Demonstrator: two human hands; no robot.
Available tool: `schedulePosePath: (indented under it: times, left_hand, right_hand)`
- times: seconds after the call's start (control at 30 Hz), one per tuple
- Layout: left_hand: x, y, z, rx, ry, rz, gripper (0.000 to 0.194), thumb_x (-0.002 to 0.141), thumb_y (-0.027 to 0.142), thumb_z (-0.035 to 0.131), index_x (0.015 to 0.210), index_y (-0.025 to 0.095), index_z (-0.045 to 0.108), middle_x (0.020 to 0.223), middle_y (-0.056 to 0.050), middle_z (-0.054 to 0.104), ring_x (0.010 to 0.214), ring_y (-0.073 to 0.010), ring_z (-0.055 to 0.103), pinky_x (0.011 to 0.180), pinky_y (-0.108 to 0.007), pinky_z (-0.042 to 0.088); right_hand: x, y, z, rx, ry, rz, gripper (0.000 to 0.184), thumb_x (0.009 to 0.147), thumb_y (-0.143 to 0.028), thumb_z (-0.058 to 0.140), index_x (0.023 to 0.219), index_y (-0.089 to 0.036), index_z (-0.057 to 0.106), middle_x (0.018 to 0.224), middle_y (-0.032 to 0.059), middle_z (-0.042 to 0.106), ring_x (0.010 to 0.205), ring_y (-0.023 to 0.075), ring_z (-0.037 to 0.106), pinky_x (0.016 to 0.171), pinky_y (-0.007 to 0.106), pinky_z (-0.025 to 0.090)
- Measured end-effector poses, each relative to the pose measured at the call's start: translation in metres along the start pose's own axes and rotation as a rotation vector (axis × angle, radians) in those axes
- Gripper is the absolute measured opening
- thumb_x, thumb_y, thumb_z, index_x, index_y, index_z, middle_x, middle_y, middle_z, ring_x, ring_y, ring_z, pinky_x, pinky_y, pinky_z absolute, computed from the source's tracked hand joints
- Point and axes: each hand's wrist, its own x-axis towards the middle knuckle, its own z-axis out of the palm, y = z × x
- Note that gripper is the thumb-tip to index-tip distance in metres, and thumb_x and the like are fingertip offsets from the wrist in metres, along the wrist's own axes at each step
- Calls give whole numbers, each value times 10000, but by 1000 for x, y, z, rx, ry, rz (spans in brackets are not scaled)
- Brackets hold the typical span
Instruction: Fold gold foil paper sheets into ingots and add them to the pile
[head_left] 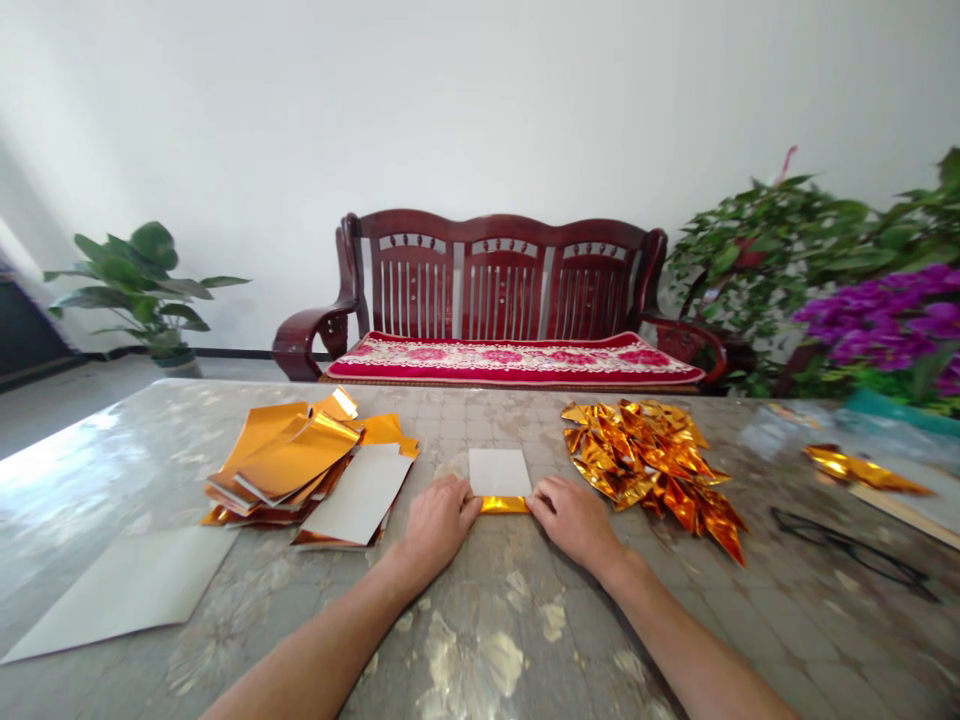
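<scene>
A small sheet of gold foil paper [499, 472] lies white side up in front of me, its near edge turned over into a shiny gold strip. My left hand [442, 508] pinches the left end of that strip, fingers curled. At the right end, my right hand [568, 512] grips it the same way. Left of my hands is a loose stack of gold foil sheets [292, 455], one of them showing its white back. To the right sits a heap of folded gold foil pieces [645, 450].
A white sheet [127, 585] lies at the table's left. Black eyeglasses [851, 550], a single folded gold piece [862, 470] and clear plastic wrapping [787, 428] rest on the right. Beyond the table [480, 620] stand a wooden bench [499, 280] and potted plants [150, 285].
</scene>
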Motion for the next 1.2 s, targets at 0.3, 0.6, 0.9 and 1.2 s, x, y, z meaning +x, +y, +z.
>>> schedulePosePath:
  times: [0.3, 0.6, 0.9, 1.2]
  left_hand:
    - [-1, 4, -2, 16, -29, -39, 267, 957, 339, 475, 802, 190, 634, 881, -42, 671, 880, -186, 630, 733, -264, 399]
    - [-1, 6, 0, 48, -13, -31, 233, 952, 327, 480, 840, 192, 633, 900, -47, 665, 877, -184, 627, 718, -261, 404]
    - [-2, 7, 2, 68, -5, -29, 186, 938, 290, 492, 851, 190, 622, 921, -46, 664, 894, -186, 629, 725, -267, 413]
    - [-3, 11, -4, 118, -48, -78, 242, 962, 341, 455, 914, 195, 642, 968, -64, 669, 947, -212, 640, 765, -286, 441]
  right_hand:
    - [-1, -4, -2, -61, 17, -6, 212, 919, -284, 536, 735, -213, 611, 817, 17, 680, 764, 160, 583, 627, 283, 291]
    - [-1, -6, 0, -108, 41, -18, 204, 911, -282, 544, 730, -213, 606, 799, 17, 674, 753, 167, 581, 626, 296, 280]
    - [-1, -7, -1, -104, 45, -27, 186, 904, -281, 562, 741, -213, 619, 806, 20, 677, 757, 168, 582, 631, 294, 288]
    - [-1, -6, 1, -124, 57, -44, 180, 908, -281, 559, 748, -216, 610, 807, 19, 676, 757, 169, 578, 628, 297, 278]
